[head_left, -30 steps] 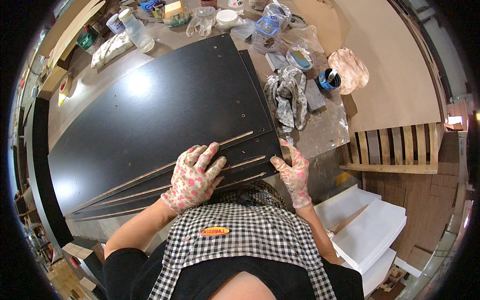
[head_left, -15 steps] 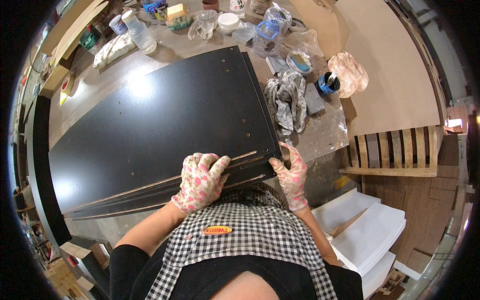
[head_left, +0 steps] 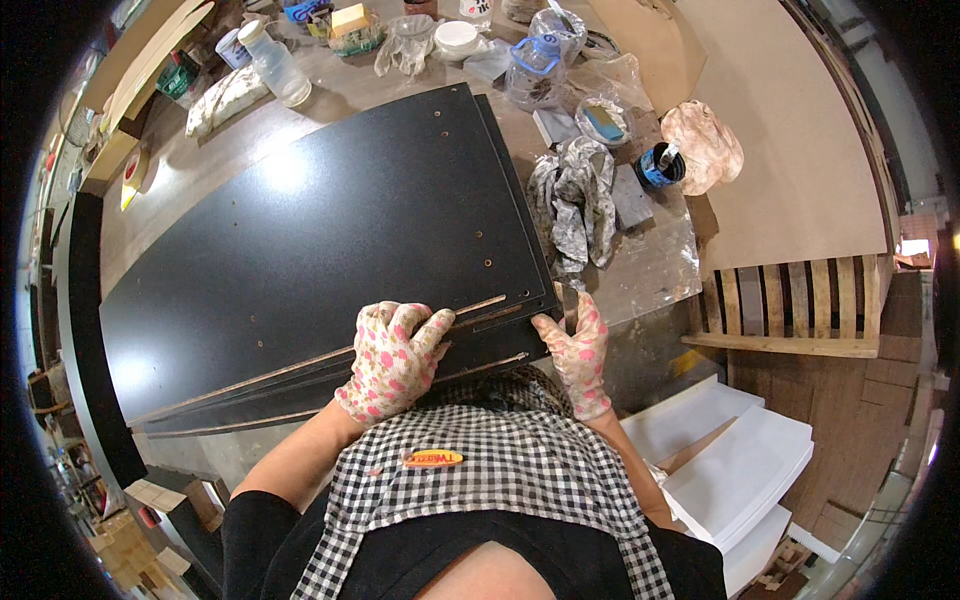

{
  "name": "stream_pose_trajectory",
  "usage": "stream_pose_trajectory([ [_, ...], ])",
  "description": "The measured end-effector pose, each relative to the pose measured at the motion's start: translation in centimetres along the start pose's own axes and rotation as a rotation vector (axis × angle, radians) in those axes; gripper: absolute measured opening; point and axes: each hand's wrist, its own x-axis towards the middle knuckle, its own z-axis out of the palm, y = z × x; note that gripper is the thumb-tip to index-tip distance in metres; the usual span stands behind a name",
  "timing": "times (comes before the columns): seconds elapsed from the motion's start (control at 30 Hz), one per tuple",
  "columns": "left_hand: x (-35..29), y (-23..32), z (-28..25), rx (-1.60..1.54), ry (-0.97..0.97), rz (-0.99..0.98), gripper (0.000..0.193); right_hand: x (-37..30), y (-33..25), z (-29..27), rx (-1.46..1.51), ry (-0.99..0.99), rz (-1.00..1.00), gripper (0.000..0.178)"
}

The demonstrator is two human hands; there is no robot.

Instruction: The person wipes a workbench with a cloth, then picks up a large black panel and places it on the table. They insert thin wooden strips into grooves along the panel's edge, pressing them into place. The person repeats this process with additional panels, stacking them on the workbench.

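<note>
A large black panel (head_left: 300,220) with small drilled holes lies on top of other black panels (head_left: 490,345), their near edges fanned out slightly. My left hand (head_left: 392,362), in a pink-flowered glove, wraps over the top panel's near edge, fingers curled and partly hidden. At the stack's near right corner is my right hand (head_left: 577,355), gloved alike. Its thumb touches the panel's end, and a thin grey-brown piece (head_left: 570,308) shows between thumb and fingers; its kind is unclear.
Right of the stack lie a crumpled stained cloth (head_left: 585,200), a grey block (head_left: 632,198) and a dark cup (head_left: 660,165). A clear jug (head_left: 535,75) and a clear bottle (head_left: 275,65) stand farther back. White panels (head_left: 745,470) and a slatted wooden pallet (head_left: 790,300) are at right.
The top panel's right end has shifted slightly left and away from me. Both hands have moved a little left. The thin piece at my right hand now shows more clearly.
</note>
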Motion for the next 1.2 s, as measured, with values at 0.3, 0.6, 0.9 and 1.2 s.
stream_pose_trajectory([
  [0.3,0.5,-0.2,-0.3,0.002,-0.005,0.018,0.052,0.7,-1.1,0.0,0.268,0.067,0.323,0.022],
  [0.6,1.6,-0.1,-1.1,0.017,-0.031,0.006,0.049,1.6,-0.4,0.6,0.169,0.083,0.231,0.025],
  [0.9,10.1,-9.6,-4.3,-0.061,0.143,-0.107,0.049,2.1,0.5,-0.1,0.411,-0.018,0.213,0.031],
  [1.2,27.1,-21.2,2.3,-0.254,-0.490,-0.307,0.071,2.3,0.2,-1.4,0.029,-0.074,-0.017,0.044],
])
